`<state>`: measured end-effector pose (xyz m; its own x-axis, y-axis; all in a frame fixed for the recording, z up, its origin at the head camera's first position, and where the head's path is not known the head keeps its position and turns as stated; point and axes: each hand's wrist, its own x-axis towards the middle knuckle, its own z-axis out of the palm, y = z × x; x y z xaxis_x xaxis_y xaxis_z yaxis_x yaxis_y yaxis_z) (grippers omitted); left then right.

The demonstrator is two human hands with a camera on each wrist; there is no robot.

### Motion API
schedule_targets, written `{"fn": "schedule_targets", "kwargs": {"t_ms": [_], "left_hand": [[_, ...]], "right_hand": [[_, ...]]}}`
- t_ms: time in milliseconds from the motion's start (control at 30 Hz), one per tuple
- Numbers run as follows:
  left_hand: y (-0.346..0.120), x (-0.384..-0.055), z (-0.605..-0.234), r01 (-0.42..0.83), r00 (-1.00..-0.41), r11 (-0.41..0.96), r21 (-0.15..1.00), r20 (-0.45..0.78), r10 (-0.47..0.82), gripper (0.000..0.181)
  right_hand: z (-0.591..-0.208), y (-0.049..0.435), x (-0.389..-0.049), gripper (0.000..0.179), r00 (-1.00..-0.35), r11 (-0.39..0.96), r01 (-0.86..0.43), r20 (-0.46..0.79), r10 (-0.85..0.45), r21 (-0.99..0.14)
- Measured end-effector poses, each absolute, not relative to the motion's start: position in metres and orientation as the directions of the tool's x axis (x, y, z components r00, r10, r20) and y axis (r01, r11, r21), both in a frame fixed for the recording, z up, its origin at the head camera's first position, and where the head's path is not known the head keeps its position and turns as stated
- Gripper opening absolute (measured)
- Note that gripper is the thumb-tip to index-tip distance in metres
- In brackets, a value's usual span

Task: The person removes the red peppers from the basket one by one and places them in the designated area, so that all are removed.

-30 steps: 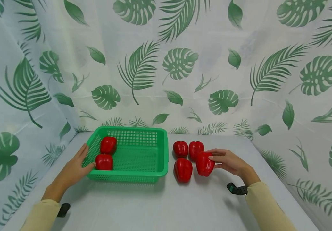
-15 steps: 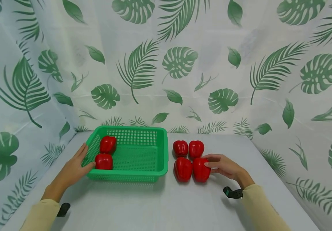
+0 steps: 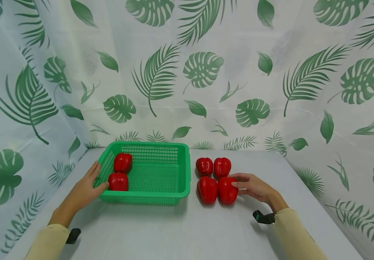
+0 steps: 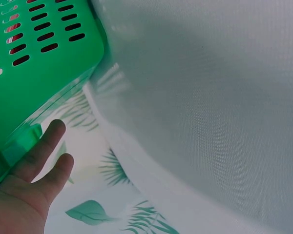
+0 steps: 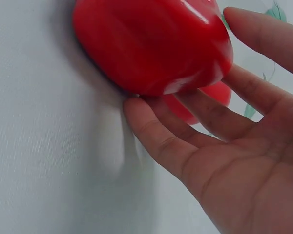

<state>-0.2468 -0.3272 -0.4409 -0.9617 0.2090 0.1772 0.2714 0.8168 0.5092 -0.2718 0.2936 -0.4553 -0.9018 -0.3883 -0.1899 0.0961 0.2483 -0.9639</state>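
Note:
Four red bell peppers stand in two rows right of the green plastic basket point(image 3: 157, 195). My right hand point(image 3: 253, 187) holds the front right bell pepper point(image 3: 227, 191) at its right side, down on the table. In the right wrist view, the thumb tip is at one edge of that bell pepper point(image 5: 151, 44) and the fingers reach round its other side. My left hand point(image 3: 82, 191) rests at the basket's left side, thumb over the rim near its front corner and fingers straight. Two bell peppers, a rear one point(image 3: 123, 163) and a front one point(image 3: 118, 181), sit along the basket's left inside.
The front left bell pepper point(image 3: 207, 190) is close beside the held one. Behind them stand another bell pepper point(image 3: 204, 166) and its neighbour point(image 3: 222, 167). A white table point(image 3: 187, 231) bears everything, and a leaf-patterned curtain point(image 3: 206, 119) hangs behind and at both sides.
My right hand has lowered the bell pepper onto the table, right of the front left one, and still holds it there. The left hand and basket have stayed in place.

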Motion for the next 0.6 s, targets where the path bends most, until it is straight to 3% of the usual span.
{"fn": "schedule_targets", "kwargs": {"t_ms": [600], "left_hand": [[-0.329,-0.248,-0.441,0.277,-0.96,0.812,0.514,0.184,0.211,0.09]], "right_hand": [[-0.436,0.296,-0.281,0.063,-0.983,0.296,0.029,-0.081,-0.164,-0.955]]}}
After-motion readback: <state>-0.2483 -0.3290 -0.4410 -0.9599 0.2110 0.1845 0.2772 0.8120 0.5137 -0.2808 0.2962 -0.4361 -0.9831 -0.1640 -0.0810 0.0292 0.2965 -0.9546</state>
